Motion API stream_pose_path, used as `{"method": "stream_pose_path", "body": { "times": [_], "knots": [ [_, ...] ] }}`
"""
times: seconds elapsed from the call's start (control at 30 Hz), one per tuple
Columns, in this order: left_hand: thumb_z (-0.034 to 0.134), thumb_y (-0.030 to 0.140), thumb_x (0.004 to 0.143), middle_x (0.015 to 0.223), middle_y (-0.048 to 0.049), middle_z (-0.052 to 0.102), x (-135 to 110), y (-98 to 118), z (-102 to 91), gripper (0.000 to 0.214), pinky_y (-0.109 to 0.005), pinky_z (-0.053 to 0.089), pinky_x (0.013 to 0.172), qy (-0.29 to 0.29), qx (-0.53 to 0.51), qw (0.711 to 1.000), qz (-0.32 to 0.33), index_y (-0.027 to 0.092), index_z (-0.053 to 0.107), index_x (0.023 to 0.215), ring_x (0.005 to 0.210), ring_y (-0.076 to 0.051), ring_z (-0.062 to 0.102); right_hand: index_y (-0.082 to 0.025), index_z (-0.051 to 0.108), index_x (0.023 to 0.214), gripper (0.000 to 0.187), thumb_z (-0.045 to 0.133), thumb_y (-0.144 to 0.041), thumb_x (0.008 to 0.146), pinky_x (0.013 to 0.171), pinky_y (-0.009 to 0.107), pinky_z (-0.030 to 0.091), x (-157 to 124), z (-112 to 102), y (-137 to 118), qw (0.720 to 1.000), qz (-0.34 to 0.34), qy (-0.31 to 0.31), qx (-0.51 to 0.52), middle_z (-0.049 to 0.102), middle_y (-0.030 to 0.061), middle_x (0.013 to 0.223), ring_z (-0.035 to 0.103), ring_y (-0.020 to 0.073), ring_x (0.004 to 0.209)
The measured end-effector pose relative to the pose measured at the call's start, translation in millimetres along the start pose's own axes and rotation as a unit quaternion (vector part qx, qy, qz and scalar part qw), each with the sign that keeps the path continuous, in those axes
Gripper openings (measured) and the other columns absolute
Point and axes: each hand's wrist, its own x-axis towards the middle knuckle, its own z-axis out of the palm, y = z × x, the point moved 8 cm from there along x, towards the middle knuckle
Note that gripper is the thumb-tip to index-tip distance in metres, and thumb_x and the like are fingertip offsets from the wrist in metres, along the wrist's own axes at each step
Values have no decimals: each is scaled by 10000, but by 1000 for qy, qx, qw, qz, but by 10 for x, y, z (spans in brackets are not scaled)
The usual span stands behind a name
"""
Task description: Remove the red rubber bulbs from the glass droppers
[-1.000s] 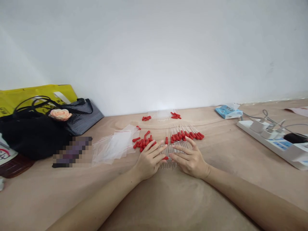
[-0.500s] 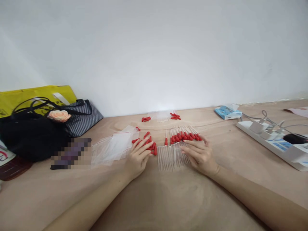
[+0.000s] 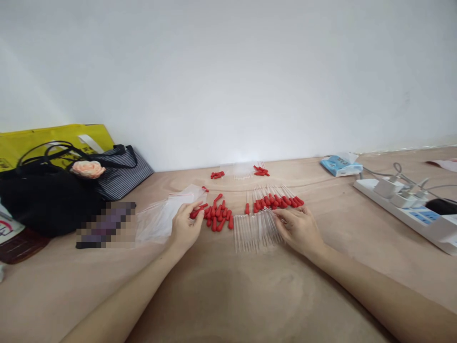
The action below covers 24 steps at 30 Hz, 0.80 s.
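Note:
My left hand (image 3: 185,224) is closed in a pinch on a red rubber bulb (image 3: 195,213) at the left edge of a loose pile of red bulbs (image 3: 217,217). My right hand (image 3: 298,226) rests with curled fingers pinching a clear glass tube at the right end of a row of clear tubes (image 3: 252,231) lying side by side on the wooden table (image 3: 228,295). Just beyond lies a row of assembled droppers with red bulbs (image 3: 276,200). A stack of clear zip bags (image 3: 162,216) lies under and left of my left hand.
A black bag (image 3: 46,197) with a pink flower, a striped bag (image 3: 119,174) and a yellow bag (image 3: 53,140) stand at the left. A blurred dark object (image 3: 105,224) lies beside them. A white power strip (image 3: 410,207) and tissue pack (image 3: 341,164) are at the right. More droppers (image 3: 243,171) lie near the wall.
Both hands have drawn apart from the tube row: the left moved left to the bulb pile and pinched a red bulb, the right moved right to the row's end.

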Motion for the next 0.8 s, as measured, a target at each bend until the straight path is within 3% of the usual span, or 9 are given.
{"method": "stream_pose_path", "body": {
  "times": [0.13, 0.3, 0.47, 0.57, 0.67, 0.8],
  "knots": [
    [521, 319, 701, 788, -37, 640, 118, -278, -21, 328, -270, 474, 658, -8, 27, 997, -75, 160, 613, 974, 710, -165, 581, -201, 652, 781, 189, 465, -180, 789, 706, 292, 264, -2, -5, -76, 999, -25, 8, -38, 667, 1, 657, 568, 118, 627],
    [541, 391, 679, 770, -43, 678, 136, -468, 144, 370, -266, 482, 635, -50, 4, 989, -138, 152, 624, 949, 667, -164, 609, -211, 659, 800, 177, 482, -213, 784, 721, 307, 250, -10, 55, -145, 998, -34, -28, -51, 653, -5, 653, 547, 132, 684],
    [504, 454, 698, 788, -63, 686, 103, -435, 174, 405, -255, 490, 681, -81, -14, 986, -147, 131, 625, 908, 715, -172, 631, -229, 663, 844, 197, 501, -320, 780, 769, 326, 247, -28, 92, -160, 996, -25, -80, -37, 656, 14, 739, 529, 155, 758],
    [447, 404, 738, 801, -43, 686, 167, -371, 102, 337, -242, 478, 683, -99, 59, 986, -123, 157, 630, 875, 728, -166, 627, -243, 665, 840, 213, 492, -353, 780, 792, 344, 243, -34, 104, -168, 994, -23, -103, -34, 653, 17, 784, 524, 165, 779],
    [447, 352, 738, 819, -25, 680, 323, -353, 108, 272, -249, 457, 697, -123, 147, 976, -100, 184, 637, 833, 754, -171, 612, -248, 667, 832, 232, 490, -388, 777, 805, 354, 242, -36, 118, -168, 992, -18, -117, -32, 649, 17, 805, 525, 168, 785],
    [511, 312, 695, 827, -54, 668, 641, -449, 312, 206, -294, 429, 751, -147, 189, 964, -111, 180, 648, 774, 828, -213, 594, -247, 671, 827, 251, 487, -411, 781, 799, 338, 253, -34, 112, -143, 994, -10, -105, -31, 644, 16, 803, 529, 158, 783]
  ]
}}
